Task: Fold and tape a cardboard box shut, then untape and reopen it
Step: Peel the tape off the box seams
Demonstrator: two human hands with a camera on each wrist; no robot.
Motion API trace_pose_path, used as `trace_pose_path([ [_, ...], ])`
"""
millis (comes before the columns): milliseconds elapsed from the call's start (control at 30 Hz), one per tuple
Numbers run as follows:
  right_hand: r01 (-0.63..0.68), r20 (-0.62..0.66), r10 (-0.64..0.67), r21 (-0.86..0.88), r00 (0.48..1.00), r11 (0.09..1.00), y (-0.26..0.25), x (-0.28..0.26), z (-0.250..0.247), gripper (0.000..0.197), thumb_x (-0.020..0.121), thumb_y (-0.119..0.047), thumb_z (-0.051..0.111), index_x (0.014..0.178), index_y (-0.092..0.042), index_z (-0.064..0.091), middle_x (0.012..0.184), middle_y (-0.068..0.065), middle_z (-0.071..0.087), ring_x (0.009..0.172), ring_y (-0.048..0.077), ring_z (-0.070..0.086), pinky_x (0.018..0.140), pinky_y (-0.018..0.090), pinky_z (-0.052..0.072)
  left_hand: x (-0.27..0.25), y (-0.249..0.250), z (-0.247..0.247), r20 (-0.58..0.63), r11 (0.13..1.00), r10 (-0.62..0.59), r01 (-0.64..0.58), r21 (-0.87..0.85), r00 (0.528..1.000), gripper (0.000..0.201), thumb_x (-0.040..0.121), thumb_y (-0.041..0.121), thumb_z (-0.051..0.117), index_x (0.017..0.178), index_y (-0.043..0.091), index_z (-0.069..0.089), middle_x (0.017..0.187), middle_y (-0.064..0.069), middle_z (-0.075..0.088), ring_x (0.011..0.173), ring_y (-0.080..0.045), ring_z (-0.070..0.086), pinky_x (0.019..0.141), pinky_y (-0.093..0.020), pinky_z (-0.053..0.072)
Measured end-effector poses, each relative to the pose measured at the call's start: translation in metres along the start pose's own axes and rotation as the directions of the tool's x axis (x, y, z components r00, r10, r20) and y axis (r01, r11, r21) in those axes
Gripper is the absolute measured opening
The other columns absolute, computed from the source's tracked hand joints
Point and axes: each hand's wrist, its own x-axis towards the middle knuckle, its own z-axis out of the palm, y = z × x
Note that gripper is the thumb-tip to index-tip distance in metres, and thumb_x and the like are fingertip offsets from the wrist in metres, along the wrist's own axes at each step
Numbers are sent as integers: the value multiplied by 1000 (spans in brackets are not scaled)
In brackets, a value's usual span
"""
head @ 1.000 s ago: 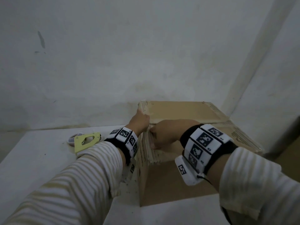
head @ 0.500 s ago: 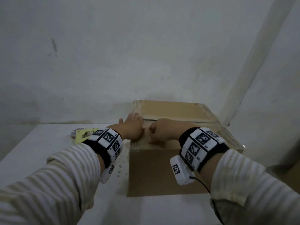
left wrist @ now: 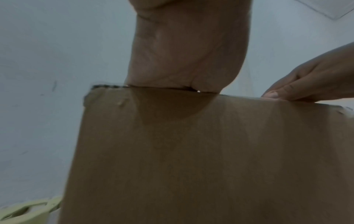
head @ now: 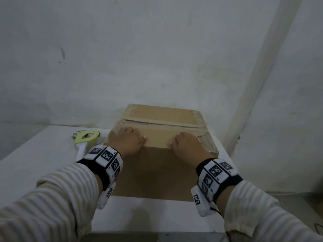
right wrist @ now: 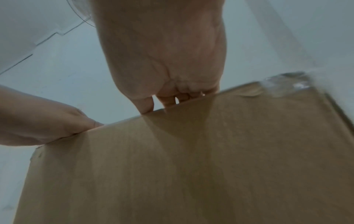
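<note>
A brown cardboard box stands on a white table against the wall. Its top flaps lie folded down and meet at a seam with a thin dark gap. My left hand presses on the left part of the near flap, its palm heel on the box's top front edge. On the right part of that flap my right hand rests, bent fingertips touching the edge. The box front fills both wrist views. No tape shows along the seam.
A yellow-green tape dispenser with a white handle lies on the table just left of the box, partly seen low in the left wrist view. The white wall stands right behind the box. The table edge runs close to my body.
The raised flap has come down and the box top now lies flat. My hands, close together at the left-centre half a second ago, have slid apart along the near flap.
</note>
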Motion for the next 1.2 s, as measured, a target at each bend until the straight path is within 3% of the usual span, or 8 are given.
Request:
trace_pose_path([
  [100,-86,-39,85,-33,996,996,30,-3,8,70,90,-51,11,121,-5,54,131,16,52,126,33,42,107,46,34,-4,26,5,-42,1000,19,-19,0,999,57,95,53,14,133,18,41,148,-7,36,138,-28,30,108,-59,25],
  [200,-199,-101,216,156,971,968,47,-17,1,44,99,-31,33,124,-1,52,133,22,48,128,38,40,110,47,30,-6,58,7,-45,998,65,-65,11,997,55,96,51,14,133,20,40,148,-5,36,138,-27,30,109,-60,22],
  [367,-160,-64,196,360,979,919,60,-24,11,38,87,-9,36,77,9,68,81,25,69,84,41,66,81,47,55,-4,117,9,-68,959,279,-282,-25,958,50,97,47,14,136,24,36,151,-1,33,139,-24,30,108,-57,24],
  [567,-23,-316,251,579,915,815,84,-28,27,33,99,-15,35,124,-3,53,130,13,56,122,28,50,106,39,40,2,172,6,9,905,414,-411,-107,910,49,100,43,13,149,37,12,161,8,9,149,-19,7,115,-57,11],
  [733,81,-268,216,781,939,619,95,-39,35,42,104,-27,34,143,-11,38,148,5,42,137,18,38,117,39,29,9,185,0,99,895,439,-425,-138,893,49,101,40,14,150,36,9,161,13,6,149,-16,1,116,-56,2],
  [867,42,-126,188,916,974,398,102,-57,35,51,102,-34,38,151,-25,24,155,-12,26,142,3,23,114,16,18,12,186,2,142,903,427,-416,-105,893,51,100,46,16,149,40,8,160,17,3,149,-18,1,116,-59,1],
  [1033,-21,-64,153,868,986,495,111,-63,32,57,101,-13,42,152,-18,16,156,1,27,144,15,23,100,2,16,8,187,1,159,910,415,-410,-62,896,57,97,55,15,150,37,6,160,16,-1,149,-18,-1,116,-58,1],
  [1200,-52,-16,242,962,970,269,113,-69,34,57,97,-2,47,149,-15,28,145,3,42,135,11,34,110,23,28,7,188,4,142,911,410,-413,-4,901,80,83,76,23,151,36,6,160,16,2,149,-19,1,115,-57,7],
])
